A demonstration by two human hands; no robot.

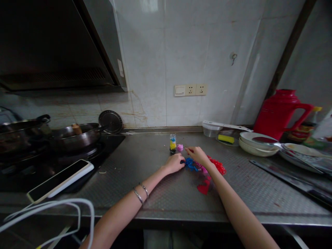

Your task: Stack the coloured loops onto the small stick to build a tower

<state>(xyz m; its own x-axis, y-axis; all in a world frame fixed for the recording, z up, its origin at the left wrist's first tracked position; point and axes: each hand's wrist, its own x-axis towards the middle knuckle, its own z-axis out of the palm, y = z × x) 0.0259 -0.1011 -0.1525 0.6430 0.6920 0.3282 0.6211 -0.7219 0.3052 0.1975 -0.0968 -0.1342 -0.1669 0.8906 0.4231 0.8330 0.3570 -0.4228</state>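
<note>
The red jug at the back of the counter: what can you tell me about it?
The glossy red plastic vacuum jug stands upright near the tiled wall, towards the right end of the brushed-steel counter. It has a rounded lid, a body that widens downward, and a large loop handle pointing right. Its lower part is hidden behind the stacked white ceramic dishes, so its base cannot be seen. Nothing appears to be holding it.

A dark frying pan [75, 138] sits on the black hob [111, 145] at left, with a white-cased phone [59, 180] lying on it. Far right, a red vacuum flask [278, 114] stands behind stacked white plates [255, 145], below a wall socket panel [190, 90].
</note>
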